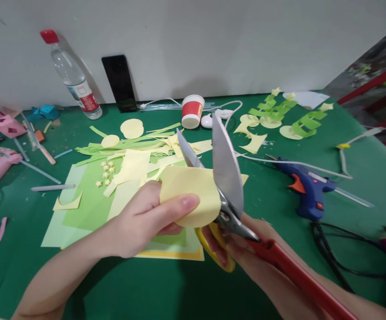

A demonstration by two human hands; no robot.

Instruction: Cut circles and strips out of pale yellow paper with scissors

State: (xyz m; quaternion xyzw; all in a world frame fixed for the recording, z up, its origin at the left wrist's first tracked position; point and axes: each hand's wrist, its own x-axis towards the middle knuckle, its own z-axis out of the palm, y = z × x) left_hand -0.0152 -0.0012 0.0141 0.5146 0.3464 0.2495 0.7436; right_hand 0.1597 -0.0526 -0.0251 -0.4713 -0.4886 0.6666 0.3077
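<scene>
My left hand (146,218) pinches a pale yellow piece of paper (191,182) between thumb and fingers, above the table. The paper's lower right edge is rounded. My right hand (236,244) grips a pair of shears (228,178) with one long red handle and a yellow one. Their blades stand apart, pointing up, with the paper's right edge between them near the pivot. Part of my right hand is hidden behind the shears. Under my hands lie pale and bright green sheets (86,200) and loose yellow paper (134,164).
Green and yellow strips (113,149), cut circles (132,128) and tiny paper stars (106,171) lie behind. A paper cup (193,113), phone (119,84) and bottle (73,78) stand along the wall. At right rests a blue glue gun (308,186); pink paper shapes (6,122) lie left.
</scene>
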